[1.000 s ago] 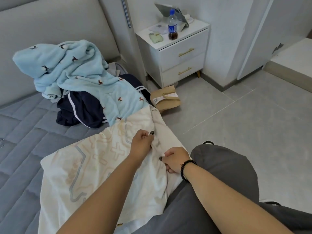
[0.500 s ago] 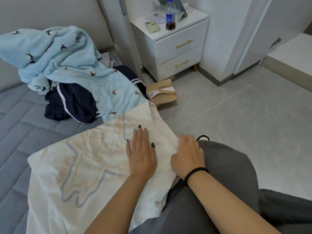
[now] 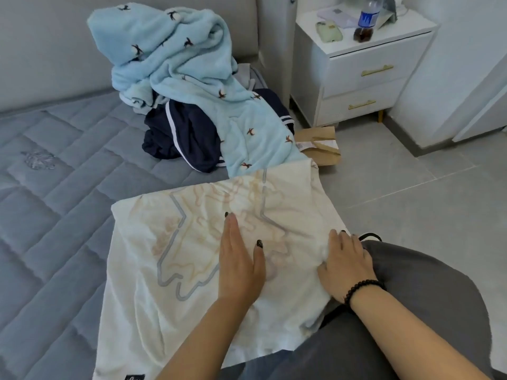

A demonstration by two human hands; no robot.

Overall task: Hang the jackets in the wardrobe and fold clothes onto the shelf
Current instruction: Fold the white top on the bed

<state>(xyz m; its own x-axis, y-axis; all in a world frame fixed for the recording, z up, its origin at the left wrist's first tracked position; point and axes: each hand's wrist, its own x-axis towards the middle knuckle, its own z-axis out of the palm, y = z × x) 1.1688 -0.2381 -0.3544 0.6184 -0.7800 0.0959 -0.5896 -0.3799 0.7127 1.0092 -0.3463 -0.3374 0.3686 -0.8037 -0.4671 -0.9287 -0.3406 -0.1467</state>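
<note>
Head view. The white garment (image 3: 208, 259) lies spread on the bed (image 3: 55, 215), its near-right part draped over the person's grey-clad knee. One second ago both hands pinched the fabric near its right edge; half a second ago they had released and flattened. Now the left hand (image 3: 240, 266) lies palm-down on the printed middle, fingers straight and together, holding nothing. The right hand (image 3: 346, 266) rests flat on the right edge, fingers relaxed, where the cloth bunches slightly against the knee.

Judgement: the change from pinching to pressing indicates a fold has been laid and is being smoothed; further folds and the transfer to the shelf remain.

Orientation: the garment's long axis runs from the near-left lower corner, where a small dark label shows, toward the far-right corner beside the light blue fleece garment (image 3: 192, 78). A navy garment (image 3: 189, 141) lies under that fleece, unfolded.
</note>
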